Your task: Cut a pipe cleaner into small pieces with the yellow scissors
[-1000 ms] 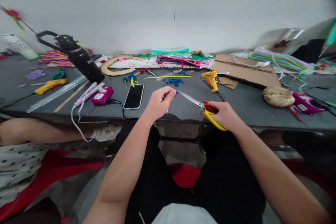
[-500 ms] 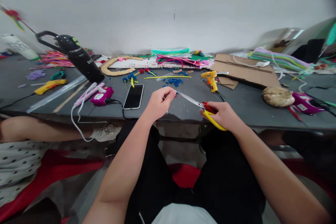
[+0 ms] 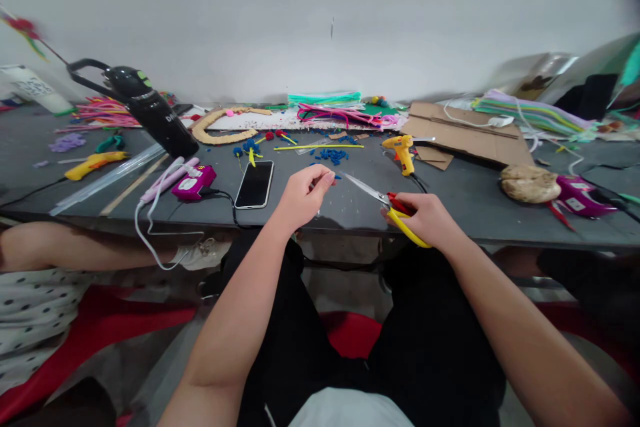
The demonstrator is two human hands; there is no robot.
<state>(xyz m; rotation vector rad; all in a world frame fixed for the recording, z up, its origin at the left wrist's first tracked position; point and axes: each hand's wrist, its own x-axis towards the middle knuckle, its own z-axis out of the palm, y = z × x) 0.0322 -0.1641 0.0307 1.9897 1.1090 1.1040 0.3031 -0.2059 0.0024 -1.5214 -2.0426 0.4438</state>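
My right hand (image 3: 425, 219) grips scissors (image 3: 380, 200) with red and yellow handles over the front of the grey table (image 3: 450, 203). The blades point left and stop just short of my left hand (image 3: 303, 197). That hand is closed in a pinch on something too small to make out. A black phone (image 3: 255, 183) lies flat to its left, and small blue bits (image 3: 331, 155) are scattered just beyond it.
A yellow glue gun (image 3: 403, 151), cardboard sheets (image 3: 463, 133), pipe cleaners (image 3: 345, 113) and a cardboard ring (image 3: 220, 127) lie further back. A black bottle (image 3: 150, 110) and a magenta glue gun (image 3: 195, 182) are on the left. Another person's arm (image 3: 75, 250) rests at the left edge.
The scissor blades have drawn slightly away from my left fingertips, leaving a small gap. Everything else has stayed in place.
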